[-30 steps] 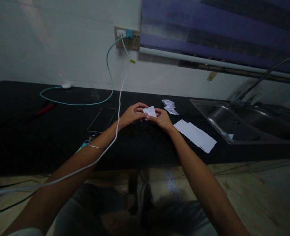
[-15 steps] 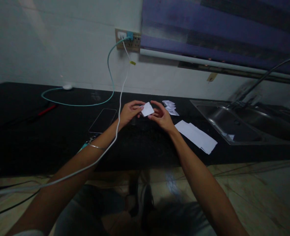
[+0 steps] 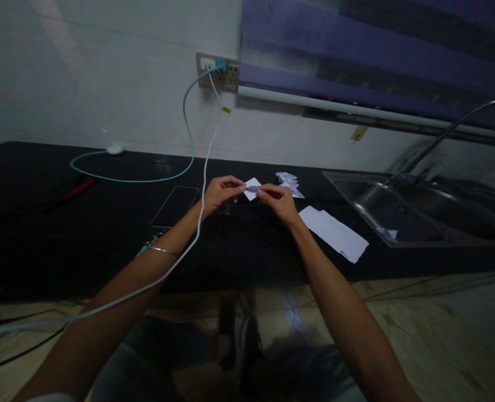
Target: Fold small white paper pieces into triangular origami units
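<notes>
Head view: bare L hand (image 3: 220, 194) & bare R hand (image 3: 282, 203) pinch opp. sides of small folded white paper square (image 3: 253, 183) btwn them, over black counter (image 3: 239, 248). Folded white paper pcs (image 3: 288, 182) lie just far-R; flat white rectangular sheets (image 3: 334, 233) nearer, R; dark flat phone (image 3: 175, 206) L.

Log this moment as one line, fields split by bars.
left hand: pinching small folded white paper | right hand: pinching its other side | right side: flat white paper sheets | left side: dark rectangular phone
</notes>
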`<control>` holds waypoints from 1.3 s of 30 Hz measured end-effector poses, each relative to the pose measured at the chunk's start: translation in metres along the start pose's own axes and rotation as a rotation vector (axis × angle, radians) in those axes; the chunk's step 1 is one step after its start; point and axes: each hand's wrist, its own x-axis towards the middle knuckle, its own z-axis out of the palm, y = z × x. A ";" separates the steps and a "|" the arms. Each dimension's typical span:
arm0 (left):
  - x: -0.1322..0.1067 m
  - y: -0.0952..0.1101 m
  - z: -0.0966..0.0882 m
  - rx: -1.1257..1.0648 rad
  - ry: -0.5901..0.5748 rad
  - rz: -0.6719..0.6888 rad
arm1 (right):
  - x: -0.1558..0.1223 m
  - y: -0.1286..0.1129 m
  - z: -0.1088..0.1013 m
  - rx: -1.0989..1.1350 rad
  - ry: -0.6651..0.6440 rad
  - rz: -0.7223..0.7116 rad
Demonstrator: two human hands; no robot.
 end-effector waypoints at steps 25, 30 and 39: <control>0.000 -0.006 0.007 0.084 0.006 0.095 | 0.005 0.010 0.006 -0.081 0.135 -0.127; 0.001 -0.005 0.003 0.201 0.006 0.111 | 0.005 0.011 0.009 -0.064 0.149 -0.109; -0.002 -0.004 0.007 0.196 0.017 0.142 | 0.005 0.015 0.016 0.027 0.134 -0.067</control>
